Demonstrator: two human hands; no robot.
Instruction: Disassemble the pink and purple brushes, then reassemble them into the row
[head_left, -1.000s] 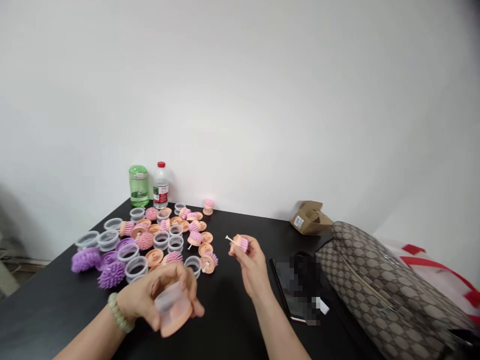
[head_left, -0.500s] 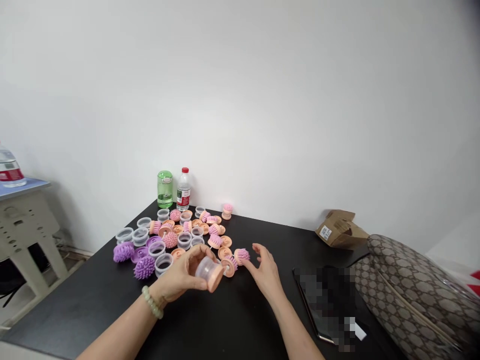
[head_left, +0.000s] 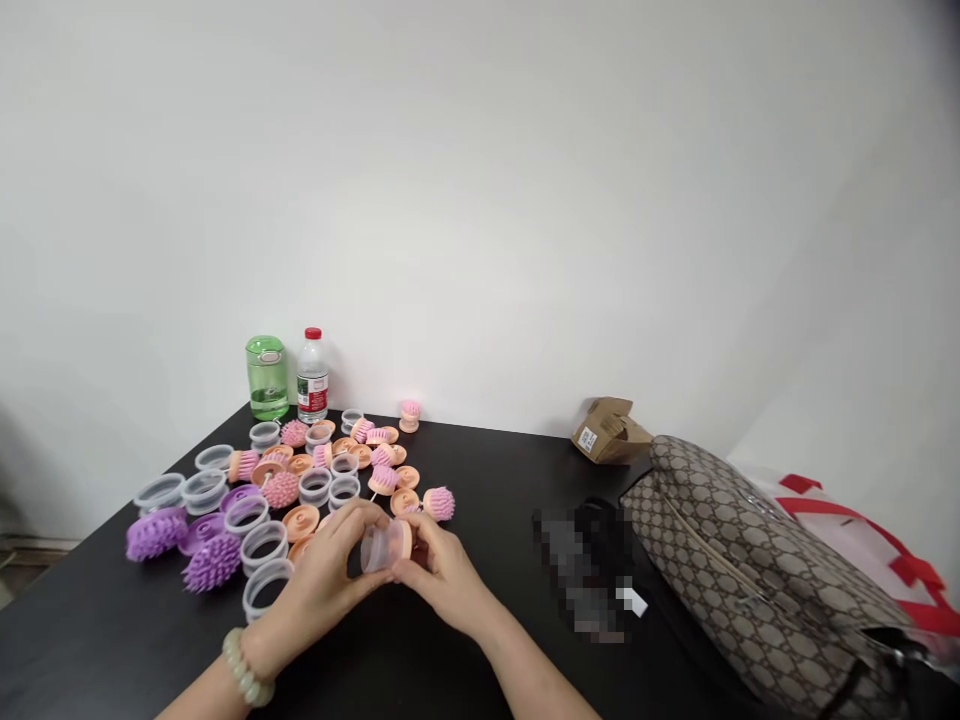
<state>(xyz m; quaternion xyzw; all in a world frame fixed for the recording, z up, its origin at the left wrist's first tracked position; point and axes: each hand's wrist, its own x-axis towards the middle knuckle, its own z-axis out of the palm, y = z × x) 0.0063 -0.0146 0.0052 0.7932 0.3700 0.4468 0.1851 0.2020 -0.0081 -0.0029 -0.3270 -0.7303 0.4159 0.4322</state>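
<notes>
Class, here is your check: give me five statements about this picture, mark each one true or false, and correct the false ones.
1. The left hand and the right hand both touch the clear cup. True.
2. The bead bracelet is on the right wrist. False: it is on the left wrist.
3. The red-capped bottle stands left of the green bottle. False: it stands to its right.
4. Spiky purple pieces lie on the black table. True.
5. The cardboard box sits beside the bottles. False: it is near the patterned bag.
</notes>
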